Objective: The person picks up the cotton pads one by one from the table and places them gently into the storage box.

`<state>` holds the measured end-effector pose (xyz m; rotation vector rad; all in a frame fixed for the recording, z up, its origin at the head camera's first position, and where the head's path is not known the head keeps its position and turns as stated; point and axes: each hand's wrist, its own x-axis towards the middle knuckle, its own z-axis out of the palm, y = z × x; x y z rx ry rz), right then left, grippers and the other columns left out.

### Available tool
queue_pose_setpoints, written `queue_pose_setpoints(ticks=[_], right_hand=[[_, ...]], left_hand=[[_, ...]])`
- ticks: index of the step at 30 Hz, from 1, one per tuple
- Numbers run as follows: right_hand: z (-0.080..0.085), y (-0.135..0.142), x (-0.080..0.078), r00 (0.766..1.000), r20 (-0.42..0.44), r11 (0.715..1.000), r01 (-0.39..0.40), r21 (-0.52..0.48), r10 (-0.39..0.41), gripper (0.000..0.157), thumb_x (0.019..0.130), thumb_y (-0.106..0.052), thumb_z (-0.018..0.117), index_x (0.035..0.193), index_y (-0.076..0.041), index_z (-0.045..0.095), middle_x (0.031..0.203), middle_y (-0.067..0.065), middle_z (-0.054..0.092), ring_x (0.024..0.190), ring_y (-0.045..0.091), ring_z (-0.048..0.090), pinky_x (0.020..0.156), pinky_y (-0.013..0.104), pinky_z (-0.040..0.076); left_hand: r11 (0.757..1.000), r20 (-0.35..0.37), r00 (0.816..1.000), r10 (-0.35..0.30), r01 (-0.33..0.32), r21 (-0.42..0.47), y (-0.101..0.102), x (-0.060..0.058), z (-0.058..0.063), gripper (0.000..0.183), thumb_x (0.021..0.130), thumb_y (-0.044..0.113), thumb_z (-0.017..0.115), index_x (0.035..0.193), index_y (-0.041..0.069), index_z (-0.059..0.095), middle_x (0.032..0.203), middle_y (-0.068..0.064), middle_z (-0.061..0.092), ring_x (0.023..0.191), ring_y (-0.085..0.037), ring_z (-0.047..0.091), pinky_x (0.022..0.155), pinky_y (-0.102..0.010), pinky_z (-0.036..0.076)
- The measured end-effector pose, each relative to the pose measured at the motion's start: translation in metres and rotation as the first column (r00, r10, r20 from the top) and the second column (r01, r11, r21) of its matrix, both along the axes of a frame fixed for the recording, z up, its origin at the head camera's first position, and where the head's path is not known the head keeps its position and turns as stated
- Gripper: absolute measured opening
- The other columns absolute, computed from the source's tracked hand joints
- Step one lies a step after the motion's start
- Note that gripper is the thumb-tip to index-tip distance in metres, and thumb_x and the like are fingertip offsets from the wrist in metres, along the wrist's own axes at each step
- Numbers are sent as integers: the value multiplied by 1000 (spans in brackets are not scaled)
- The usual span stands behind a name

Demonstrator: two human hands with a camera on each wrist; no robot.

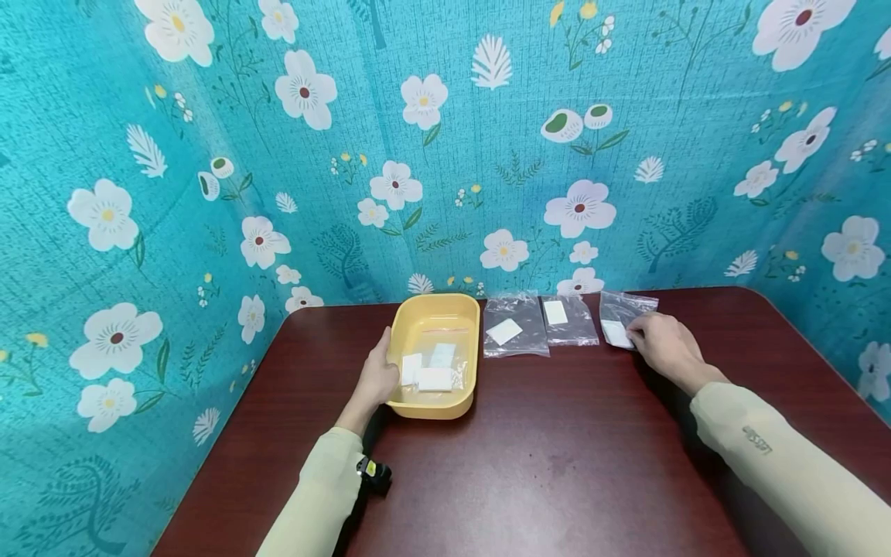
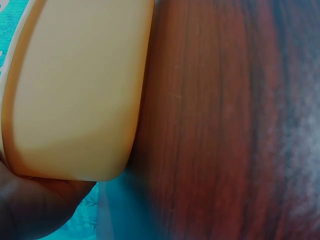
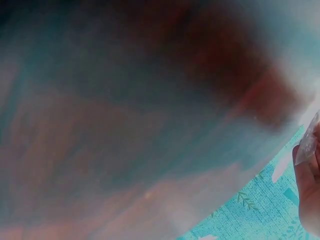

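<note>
A yellow plastic tub [image 1: 455,408] stands near the back of the table. My left hand [image 1: 379,377] grips its left rim; the left wrist view shows the fingers [image 2: 75,190] tucked against the tub's wall. Inside it lie clear bags with white pieces [image 1: 435,379]. Over on the right, my right hand [image 1: 667,346] pinches the near edge of a clear plastic bag [image 1: 629,304] holding a white piece [image 1: 616,333]. In the right wrist view, a bit of clear film shows at the fingers [image 3: 306,175]; most of that view is blurred.
Between the tub and my right hand lie a larger clear bag [image 1: 530,334] and a smaller clear bag [image 1: 581,325], each with a white piece. They rest on the dark wooden table [image 1: 543,472]. A blue flowered curtain [image 1: 445,178] rises behind the table's back edge.
</note>
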<state>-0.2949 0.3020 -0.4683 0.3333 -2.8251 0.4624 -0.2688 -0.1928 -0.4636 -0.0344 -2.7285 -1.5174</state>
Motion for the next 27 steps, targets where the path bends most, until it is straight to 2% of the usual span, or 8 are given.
queue_pose_setpoints(ticks=[11, 20, 27], right_hand=[[13, 4, -1, 994, -111, 1000, -23, -10, 22, 10, 88, -4, 70, 92, 2, 77, 92, 22, 70, 86, 37, 65, 74, 55, 52], [22, 7, 1, 996, -93, 1000, 1, 1, -1, 14, 90, -6, 70, 97, 4, 76, 95, 23, 69, 86, 37, 64, 74, 55, 52], [25, 6, -1, 995, -101, 1000, -9, -3, 9, 12, 89, -5, 70, 96, 4, 76, 94, 22, 69, 85, 36, 64, 75, 55, 51]], left_hand=[[1000, 14, 1000, 6, -6, -19, 0, 0, 0, 82, 85, -17, 35, 161, 5, 14, 165, -14, 21, 149, -28, 21, 118, -45, 22], [999, 18, 1000, 15, -15, -31, 1, 1, 1, 83, 83, -18, 35, 161, 5, 15, 164, -14, 22, 149, -28, 23, 118, -46, 23], [999, 16, 1000, 16, -16, -35, 2, 1, 2, 84, 84, -18, 36, 161, 6, 14, 164, -13, 22, 148, -28, 23, 117, -46, 24]])
